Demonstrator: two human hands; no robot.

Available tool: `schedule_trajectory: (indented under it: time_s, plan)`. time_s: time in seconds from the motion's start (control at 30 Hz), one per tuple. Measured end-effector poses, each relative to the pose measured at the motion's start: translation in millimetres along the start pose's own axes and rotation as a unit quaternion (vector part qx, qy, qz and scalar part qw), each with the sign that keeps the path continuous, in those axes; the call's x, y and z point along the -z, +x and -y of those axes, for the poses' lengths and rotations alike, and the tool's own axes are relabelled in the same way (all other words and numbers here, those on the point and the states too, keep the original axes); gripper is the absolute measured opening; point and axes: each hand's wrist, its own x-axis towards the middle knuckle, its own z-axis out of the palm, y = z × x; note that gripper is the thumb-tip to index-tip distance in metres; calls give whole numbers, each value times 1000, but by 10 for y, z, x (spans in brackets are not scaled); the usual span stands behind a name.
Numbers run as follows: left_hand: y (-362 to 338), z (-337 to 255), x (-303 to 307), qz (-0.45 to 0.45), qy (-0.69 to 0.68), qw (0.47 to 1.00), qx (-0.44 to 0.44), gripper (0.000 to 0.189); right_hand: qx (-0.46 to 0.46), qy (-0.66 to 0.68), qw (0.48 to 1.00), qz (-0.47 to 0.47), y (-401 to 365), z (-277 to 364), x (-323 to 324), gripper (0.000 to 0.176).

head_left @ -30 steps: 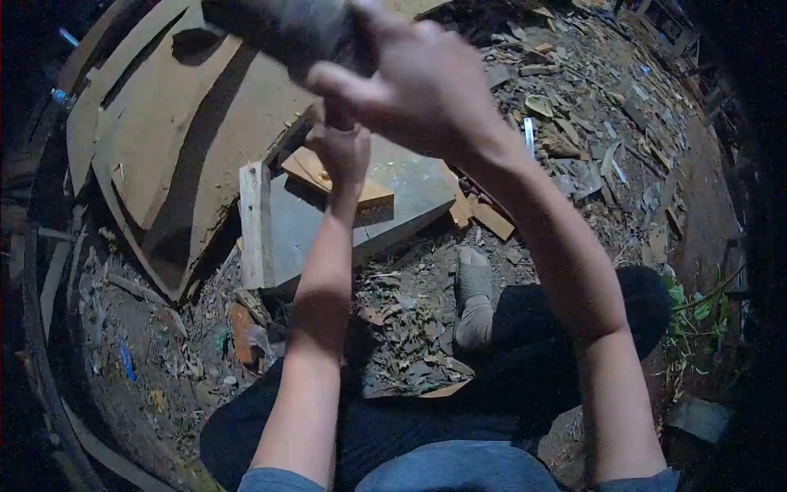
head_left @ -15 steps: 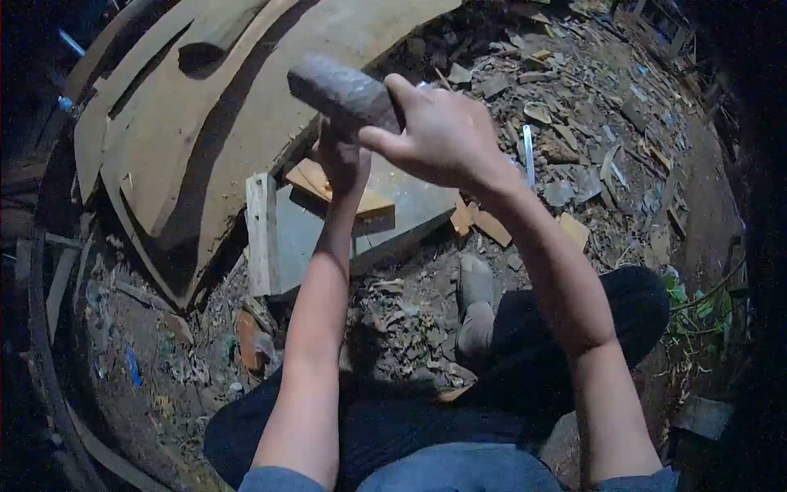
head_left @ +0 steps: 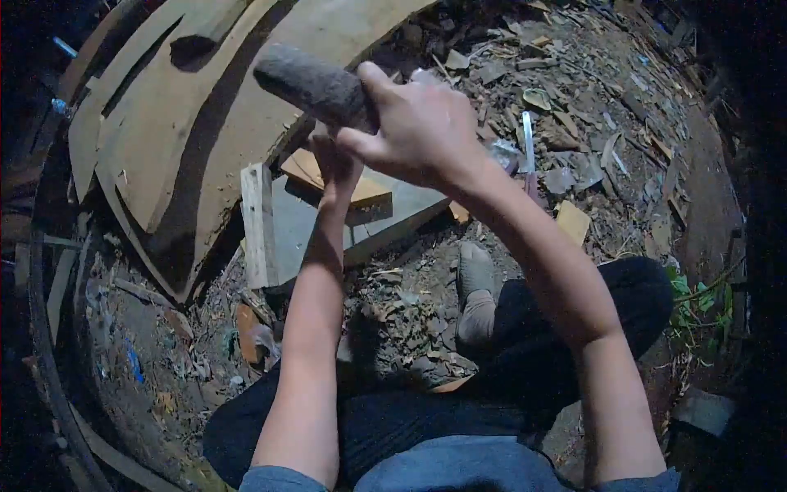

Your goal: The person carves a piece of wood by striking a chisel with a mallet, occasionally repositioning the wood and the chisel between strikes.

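A thick, dark, blunt wooden club (head_left: 305,80) is gripped in my right hand (head_left: 422,131), its free end pointing up and left. Just below it, my left hand (head_left: 334,160) is over a small orange-brown wooden block (head_left: 365,195). The left fingers look curled, but the club and right hand cover most of them, so whatever they hold is hidden. That block lies on a pale grey board (head_left: 299,238). Along the board's left side is a rough pale wood piece (head_left: 258,221).
Large, curved slabs of wood (head_left: 234,123) lie at the upper left. Wood chips and scraps (head_left: 492,74) cover the ground at the right. A long, thin blade-like tool (head_left: 529,148) rests among them. My foot (head_left: 475,287) is close to the board.
The club and my right hand have shifted left and slightly up. My left hand stays by the wooden block. The whole view has moved slightly.
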Motion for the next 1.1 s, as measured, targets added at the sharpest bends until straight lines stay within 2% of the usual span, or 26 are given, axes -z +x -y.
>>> schedule_trajectory:
  time_s: [0.03,0.07,0.13,0.2,0.27,0.3,0.33,0.4,0.43,0.47,0.5,0.53,0.57,0.6,0.67,0.73,0.77,0.8,0.87,0.93,1.1]
  plan:
    - [30,96,-28,20,21,998,-53,30,-33,37,998,35,45,-34,55,58]
    - [87,42,-41,15,19,998,-59,30,-31,33,999,28,53,-75,32,58]
    - [32,-44,-11,-8,-130,987,92,31,-69,137,985,-73,-22,-186,-223,61]
    - [59,79,32,-41,-79,993,77,25,-104,336,933,-81,38,-322,-482,73]
    - [4,83,206,-50,-225,963,136,19,-180,486,851,79,-36,-465,-648,56]
    - [105,-94,327,-67,-186,953,231,17,-201,466,854,116,-115,-519,-772,58]
    - [111,-36,358,-96,-214,928,291,14,-223,444,854,153,-224,-582,-965,60]
    - [137,39,479,-169,-409,841,310,22,-227,316,897,210,-452,-767,-1551,72]
    - [151,62,518,-211,-414,819,336,30,-227,318,895,214,-561,-757,-1659,72]
    - [147,86,572,-212,-410,820,338,30,-235,264,907,230,-646,-707,-1702,77]
    - [149,112,622,-248,-431,792,355,35,-241,207,916,245,-676,-679,-1741,82]
    - [153,137,665,-284,-451,760,371,41,-239,207,915,250,-675,-689,-1766,82]
    - [185,108,724,-319,-447,752,364,49,-249,192,910,272,-659,-660,-1672,84]
    - [205,116,778,-322,-444,750,370,49,-260,177,902,295,-671,-647,-1632,86]
    - [293,143,880,-351,-438,767,310,48,-251,163,902,312,-677,-760,-1763,88]
    - [340,138,927,-332,-451,769,309,46,-238,225,905,272,-705,-836,-1881,89]
    - [368,70,907,-307,-440,786,307,45,-241,253,893,283,-716,-885,-1950,89]
    - [379,9,862,-279,-430,802,306,44,-241,255,892,284,-712,-850,-1917,89]
    - [346,-81,741,-273,-444,800,298,37,-238,245,901,268,-728,-804,-1833,88]
    - [284,-134,626,-200,-417,844,272,30,-243,233,901,273,-732,-778,-1800,88]
    - [183,-132,487,-177,-430,838,285,25,-241,236,897,286,-727,-797,-1831,89]
